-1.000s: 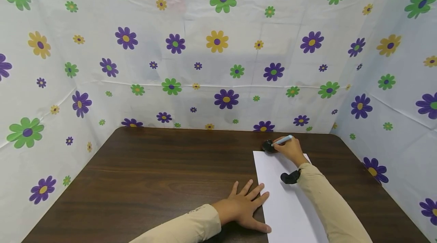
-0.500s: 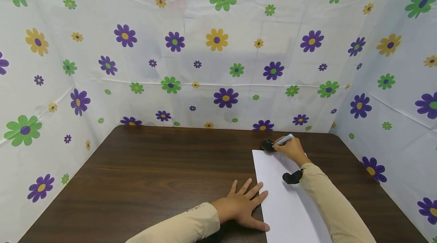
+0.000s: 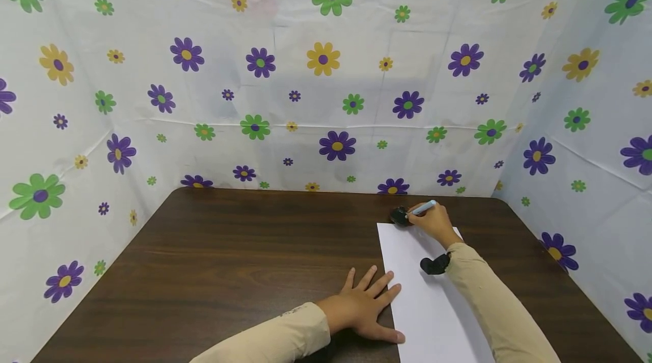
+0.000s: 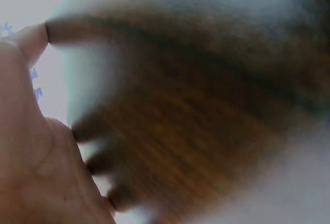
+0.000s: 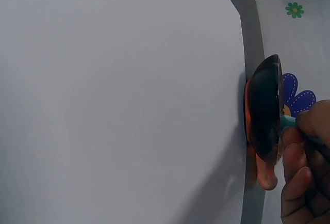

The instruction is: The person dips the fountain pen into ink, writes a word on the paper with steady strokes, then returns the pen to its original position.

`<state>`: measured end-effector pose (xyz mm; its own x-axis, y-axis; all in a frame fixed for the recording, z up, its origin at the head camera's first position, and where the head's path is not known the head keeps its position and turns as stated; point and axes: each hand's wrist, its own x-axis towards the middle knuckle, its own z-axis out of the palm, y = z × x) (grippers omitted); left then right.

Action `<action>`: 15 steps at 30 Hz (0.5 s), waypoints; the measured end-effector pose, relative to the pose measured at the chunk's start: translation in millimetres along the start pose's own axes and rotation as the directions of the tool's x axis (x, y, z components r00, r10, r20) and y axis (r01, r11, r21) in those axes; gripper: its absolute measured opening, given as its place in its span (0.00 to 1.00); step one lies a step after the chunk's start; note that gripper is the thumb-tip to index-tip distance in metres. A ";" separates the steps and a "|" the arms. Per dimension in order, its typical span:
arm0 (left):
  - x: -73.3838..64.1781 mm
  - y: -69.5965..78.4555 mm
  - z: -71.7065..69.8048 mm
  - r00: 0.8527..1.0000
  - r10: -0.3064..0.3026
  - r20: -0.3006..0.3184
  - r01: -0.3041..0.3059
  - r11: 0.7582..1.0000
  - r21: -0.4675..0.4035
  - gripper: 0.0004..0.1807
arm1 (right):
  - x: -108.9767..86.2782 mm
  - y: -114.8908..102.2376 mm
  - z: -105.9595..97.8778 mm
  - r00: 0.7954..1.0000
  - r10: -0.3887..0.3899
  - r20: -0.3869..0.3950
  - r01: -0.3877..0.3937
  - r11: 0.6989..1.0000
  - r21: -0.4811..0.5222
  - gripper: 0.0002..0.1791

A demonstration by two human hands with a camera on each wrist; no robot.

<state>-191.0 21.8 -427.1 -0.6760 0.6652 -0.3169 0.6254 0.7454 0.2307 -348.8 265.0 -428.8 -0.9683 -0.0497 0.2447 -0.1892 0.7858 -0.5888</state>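
My right hand [image 3: 433, 222] pinches a light blue pen-like stick [image 3: 424, 207] at the table's far side. The stick's lower end meets a small dark, rounded dish [image 3: 399, 216] just beyond the paper's top edge. Seen from the right wrist, the dish [image 5: 264, 108] has an orange edge and an orange knob below it; the stick's tip is hidden behind the dish rim. A long white sheet of paper [image 3: 433, 317] runs toward me, with no marks showing. With fingers spread, my left hand [image 3: 363, 309] rests at the paper's left edge, its fingertips and thumb on the sheet.
The dark wood-grain table [image 3: 229, 255] fills the lower view, bare to the left of the sheet. A flowered white curtain [image 3: 285, 80] surrounds its back and sides. A black strapped device [image 3: 434, 265] on the right wrist hangs over the paper.
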 end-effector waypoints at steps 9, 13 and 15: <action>1.8 1.6 1.1 1.000 -0.004 -0.001 0.004 1.000 -0.004 0.48 | -5.2 3.5 -3.1 0.998 -0.010 -0.056 0.013 0.999 0.053 0.09; 0.7 1.7 0.8 1.000 -0.006 -0.005 0.006 1.000 -0.012 0.48 | -9.8 5.1 -10.1 0.998 -0.011 -0.055 0.017 0.994 0.107 0.10; -0.1 1.5 0.5 1.000 -0.005 -0.007 0.005 1.000 -0.014 0.48 | -13.2 6.0 -14.9 0.999 -0.001 -0.042 0.007 0.990 0.144 0.11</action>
<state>-189.8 22.9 -427.2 -0.6819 0.6616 -0.3119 0.6163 0.7494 0.2422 -334.6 279.6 -424.1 -0.9604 -0.0246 0.2776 -0.2176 0.6886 -0.6918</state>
